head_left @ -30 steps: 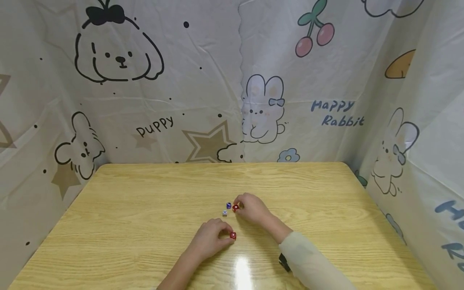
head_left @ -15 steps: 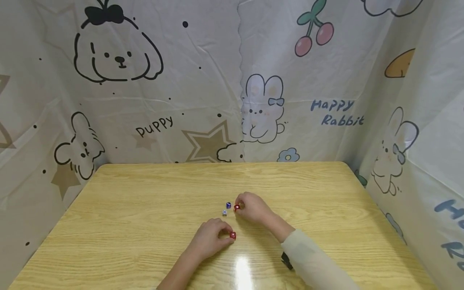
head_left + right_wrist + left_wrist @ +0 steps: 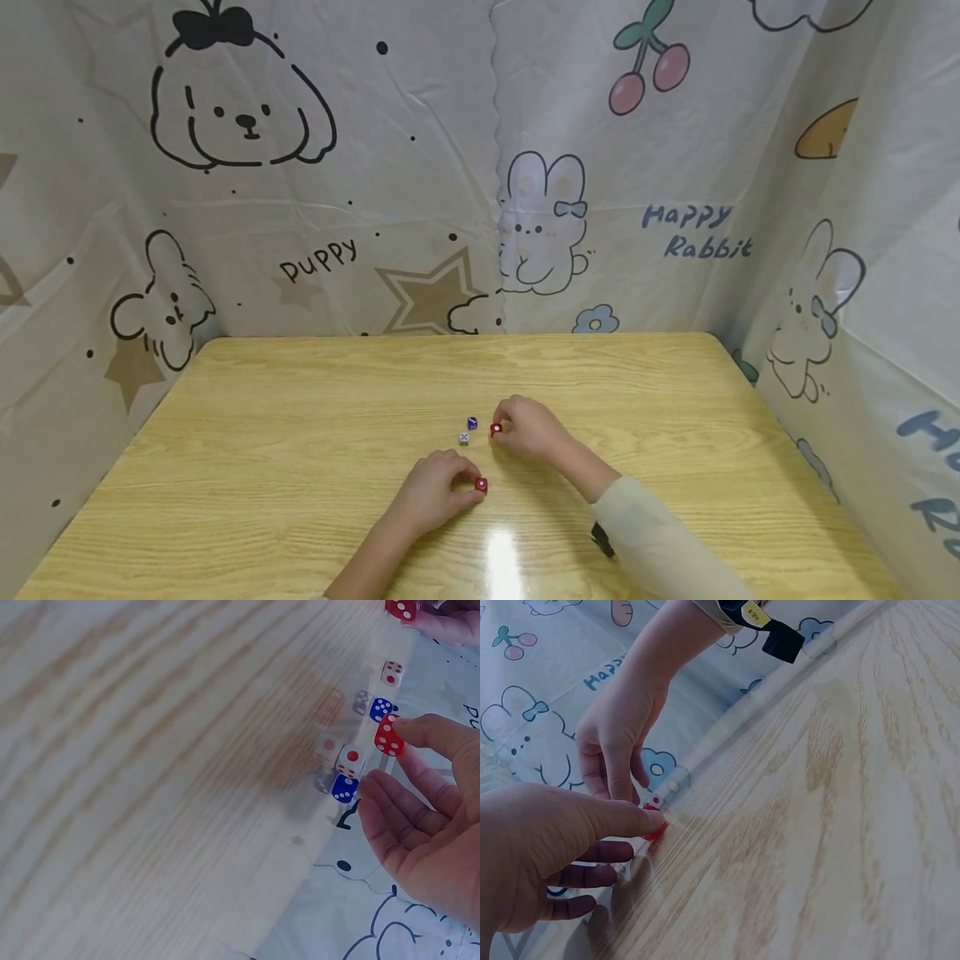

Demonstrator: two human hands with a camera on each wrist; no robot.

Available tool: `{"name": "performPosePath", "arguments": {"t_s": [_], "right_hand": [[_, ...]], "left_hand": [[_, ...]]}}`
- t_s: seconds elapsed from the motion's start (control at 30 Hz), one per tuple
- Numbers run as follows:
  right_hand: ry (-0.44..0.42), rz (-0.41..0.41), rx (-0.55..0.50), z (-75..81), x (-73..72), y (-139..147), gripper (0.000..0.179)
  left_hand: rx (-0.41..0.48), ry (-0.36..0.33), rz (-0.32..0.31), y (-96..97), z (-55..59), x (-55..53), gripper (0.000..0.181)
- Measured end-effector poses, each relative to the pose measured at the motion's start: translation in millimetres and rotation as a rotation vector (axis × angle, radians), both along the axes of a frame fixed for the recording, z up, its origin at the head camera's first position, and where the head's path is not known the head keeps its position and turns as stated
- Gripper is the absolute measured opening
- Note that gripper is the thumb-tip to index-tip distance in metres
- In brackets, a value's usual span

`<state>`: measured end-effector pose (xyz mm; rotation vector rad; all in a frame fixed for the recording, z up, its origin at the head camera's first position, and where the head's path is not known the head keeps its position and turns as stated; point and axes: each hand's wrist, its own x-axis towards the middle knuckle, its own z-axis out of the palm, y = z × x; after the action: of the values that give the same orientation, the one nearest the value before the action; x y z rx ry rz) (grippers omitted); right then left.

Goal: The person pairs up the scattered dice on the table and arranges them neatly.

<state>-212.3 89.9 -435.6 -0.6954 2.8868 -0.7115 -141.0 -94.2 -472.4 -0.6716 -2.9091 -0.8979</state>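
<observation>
We record red dice [image 3: 389, 737] with white pips, blue dice [image 3: 345, 789] likewise white-pipped, and white dice [image 3: 351, 759] showing red pips in the right wrist view. Table [image 3: 285, 408]: yellow with darker wood grain in the head view; sleeve [image 3: 660, 533]: plain pale cream. On the off-white cloth [image 3: 438, 58] we note black line-drawn animals [image 3: 243, 108], brown stars [image 3: 431, 296], green-leaved pink cherries [image 3: 627, 93] and blue lettering [image 3: 686, 217].

Red die [image 3: 403, 609] cropped above, left hand [image 3: 451, 625] cropped, right wrist view
</observation>
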Motion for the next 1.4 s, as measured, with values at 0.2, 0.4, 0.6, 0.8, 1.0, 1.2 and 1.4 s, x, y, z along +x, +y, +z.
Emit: {"name": "performPosePath", "arguments": {"t_s": [0.2,0.4,0.6,0.8,1.0,1.2,1.4], "right_hand": [[0.004,0.000,0.003,3.1,1.7,4.3,0.014],[0.003,-0.021,-0.003,5.6,5.2,10.5,0.011],[0.003,-0.044,0.001,6.3,7.9,17.8,0.012],[-0.006,-0.051,-0.001,7.1,11.5,23.4,0.014],[-0.005,-0.038,-0.008,7.6,16.3,29.4,0.013],[-0.016,-0.038,-0.031,6.9,20.4,35.5,0.012],[-0.036,-0.018,-0.030,5.3,24.5,37.6,0.014]], "left_hand": [[-0.001,-0.009,-0.001,-0.3,2.1,0.5,0.015],[0.003,-0.032,-0.002,-0.5,1.5,0.1,0.016],[0.021,-0.015,-0.005,0.3,2.0,1.0,0.015],[0.022,0.009,-0.006,0.0,-0.1,0.9,0.014],[0.012,-0.044,0.010,-0.5,-0.8,-0.4,0.015],[0.011,-0.050,0.016,0.4,1.4,-0.2,0.015],[0.011,-0.047,0.024,0.8,-0.1,-0.7,0.016]]}}
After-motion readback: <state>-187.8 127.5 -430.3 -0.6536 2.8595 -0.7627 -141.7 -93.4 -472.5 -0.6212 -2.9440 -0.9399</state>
